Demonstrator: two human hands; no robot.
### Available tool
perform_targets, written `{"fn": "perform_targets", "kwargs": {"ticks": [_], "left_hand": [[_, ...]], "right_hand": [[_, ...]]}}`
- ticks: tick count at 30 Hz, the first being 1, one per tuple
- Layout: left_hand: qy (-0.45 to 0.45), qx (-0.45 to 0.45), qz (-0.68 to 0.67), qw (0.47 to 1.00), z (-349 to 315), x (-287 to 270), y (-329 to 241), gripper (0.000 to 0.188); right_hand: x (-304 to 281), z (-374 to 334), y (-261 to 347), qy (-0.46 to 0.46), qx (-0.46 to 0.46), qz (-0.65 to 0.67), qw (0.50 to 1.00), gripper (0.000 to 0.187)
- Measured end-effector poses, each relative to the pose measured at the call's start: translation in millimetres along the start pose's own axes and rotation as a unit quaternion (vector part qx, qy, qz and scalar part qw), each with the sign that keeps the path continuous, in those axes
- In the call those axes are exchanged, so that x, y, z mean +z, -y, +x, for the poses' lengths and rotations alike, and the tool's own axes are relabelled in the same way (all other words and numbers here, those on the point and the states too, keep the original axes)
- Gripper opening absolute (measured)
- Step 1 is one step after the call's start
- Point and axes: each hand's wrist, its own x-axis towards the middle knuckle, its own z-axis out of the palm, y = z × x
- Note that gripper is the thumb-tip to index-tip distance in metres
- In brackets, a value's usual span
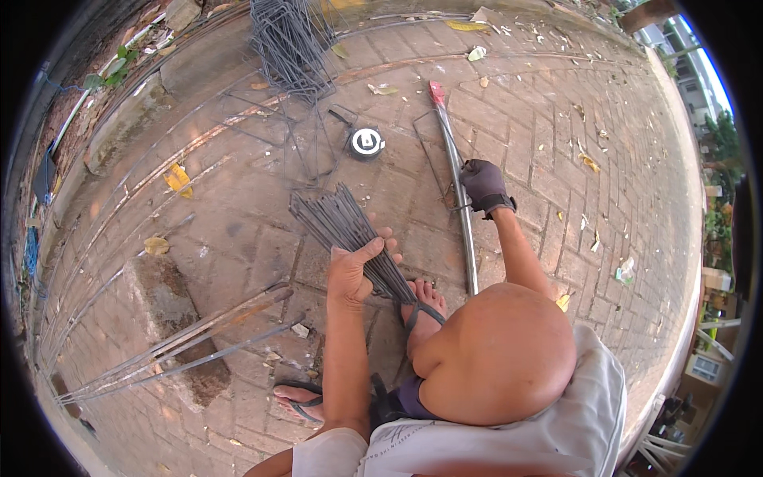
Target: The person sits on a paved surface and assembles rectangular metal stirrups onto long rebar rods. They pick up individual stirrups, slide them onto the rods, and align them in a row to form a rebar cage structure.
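Observation:
My left hand [362, 266], bare, is closed round a bundle of thin dark steel rods [338, 226]. The bundle slants from upper left down toward my sandalled foot [427, 310]. On the right, my right hand [483, 185] in a dark glove is closed on a long metal bar [469, 246] with a red end [436, 93]; its fingertips are partly hidden. A thin bent rod frame [429, 155] lies against the bar's left side. A round black-and-white tape measure [366, 143] rests on the paving beyond the bundle.
A tangled pile of bent rod frames [292, 48] lies at the far side, with loose frames [306, 147] nearer. At left, long rods [183, 342] cross a concrete block [171, 294]. Dry leaves [178, 180] dot the brick paving, and a kerb [127, 131] runs along the far left.

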Motion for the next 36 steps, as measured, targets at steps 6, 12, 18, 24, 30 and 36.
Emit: {"fn": "perform_targets", "kwargs": {"ticks": [6, 12, 18, 24, 30, 36], "left_hand": [[0.006, 0.010, 0.044, 0.999, 1, 58, -29, 0.050], [-0.029, 0.054, 0.108, 0.992, -3, 93, -69, 0.050], [-0.091, 0.086, 0.116, 0.985, -8, 86, -95, 0.050], [-0.093, 0.078, 0.100, 0.988, -7, 77, -104, 0.052], [-0.083, 0.057, 0.100, 0.990, 4, 80, -108, 0.046], [-0.114, 0.032, 0.143, 0.983, 22, 77, -104, 0.042]], "right_hand": [[-37, -16, 28, -0.113, -0.241, 0.099, 0.959, 0.009], [-68, 12, 86, -0.203, -0.418, 0.164, 0.870, 0.021], [-53, 28, 144, -0.066, -0.482, 0.396, 0.779, 0.033], [-32, 31, 178, 0.001, -0.584, 0.371, 0.722, 0.030], [10, 14, 208, 0.030, -0.658, 0.282, 0.698, 0.028], [43, 14, 218, 0.093, -0.656, 0.303, 0.685, 0.037]]}}
